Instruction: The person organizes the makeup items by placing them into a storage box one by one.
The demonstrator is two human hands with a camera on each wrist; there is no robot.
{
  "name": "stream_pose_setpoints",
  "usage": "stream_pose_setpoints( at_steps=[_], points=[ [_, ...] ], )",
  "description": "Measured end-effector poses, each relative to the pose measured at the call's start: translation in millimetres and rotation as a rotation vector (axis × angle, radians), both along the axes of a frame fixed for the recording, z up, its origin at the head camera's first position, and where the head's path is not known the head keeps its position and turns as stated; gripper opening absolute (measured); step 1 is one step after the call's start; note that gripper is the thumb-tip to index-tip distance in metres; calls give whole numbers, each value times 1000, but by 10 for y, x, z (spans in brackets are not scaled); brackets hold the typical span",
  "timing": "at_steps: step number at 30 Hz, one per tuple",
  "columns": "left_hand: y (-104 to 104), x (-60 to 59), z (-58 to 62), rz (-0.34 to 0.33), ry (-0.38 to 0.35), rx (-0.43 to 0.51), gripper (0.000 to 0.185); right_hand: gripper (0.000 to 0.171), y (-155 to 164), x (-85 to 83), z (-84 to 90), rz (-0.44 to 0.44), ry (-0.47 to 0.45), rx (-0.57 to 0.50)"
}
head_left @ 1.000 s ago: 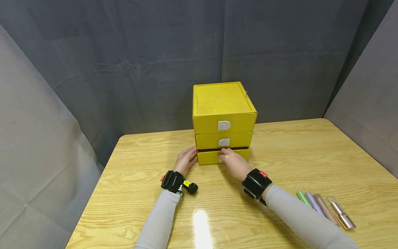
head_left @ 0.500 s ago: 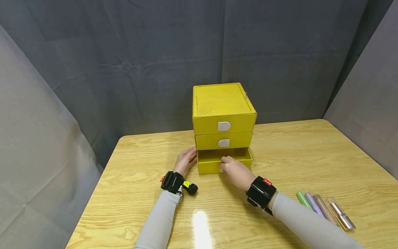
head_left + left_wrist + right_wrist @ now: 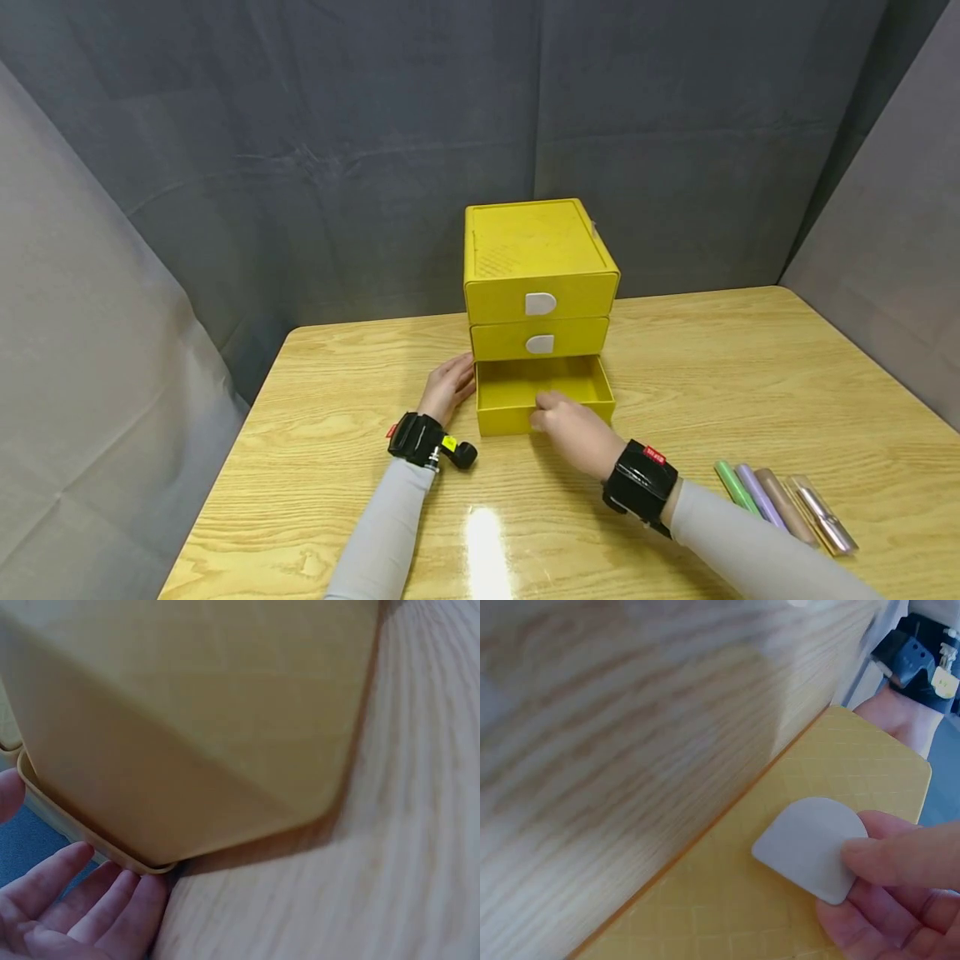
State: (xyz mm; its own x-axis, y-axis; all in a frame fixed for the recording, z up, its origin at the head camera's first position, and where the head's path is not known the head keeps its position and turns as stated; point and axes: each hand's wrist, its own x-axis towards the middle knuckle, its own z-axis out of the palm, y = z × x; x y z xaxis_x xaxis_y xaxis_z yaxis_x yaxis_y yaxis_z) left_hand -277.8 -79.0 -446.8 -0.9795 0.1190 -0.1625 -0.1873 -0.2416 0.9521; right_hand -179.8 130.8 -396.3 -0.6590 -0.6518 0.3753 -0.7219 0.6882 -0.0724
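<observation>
A yellow cabinet (image 3: pixel 540 242) with three stacked drawers stands at the back of the table. Its bottom drawer (image 3: pixel 495 422) is pulled out, and its visible inside is bare. My right hand (image 3: pixel 576 433) pinches the white handle (image 3: pixel 810 847) on that drawer's front between thumb and fingers, as the right wrist view shows. At the cabinet's lower left side rests my left hand (image 3: pixel 446 388). In the left wrist view its fingertips (image 3: pixel 79 853) touch the edge of the cabinet frame, fingers lightly bent. The upper two drawers are closed.
On the table's right lie a green pen-like stick (image 3: pixel 737 485), a purple one (image 3: pixel 761 497), a brown one (image 3: pixel 786 507) and a clear case with a shiny metallic item (image 3: pixel 823 515). Grey cloth (image 3: pixel 375 167) hangs behind the cabinet and at both sides.
The bottom drawer has slid out toward me, from slightly ajar to well open. My right hand has moved back with its handle. The left hand has stayed at the cabinet's side.
</observation>
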Motion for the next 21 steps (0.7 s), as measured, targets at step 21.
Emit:
stream_pose_setpoints(
  at_steps=[21],
  points=[
    [7,-20,-40,14,22,2,49,17,2,487,77,24,-46,84]
  ],
)
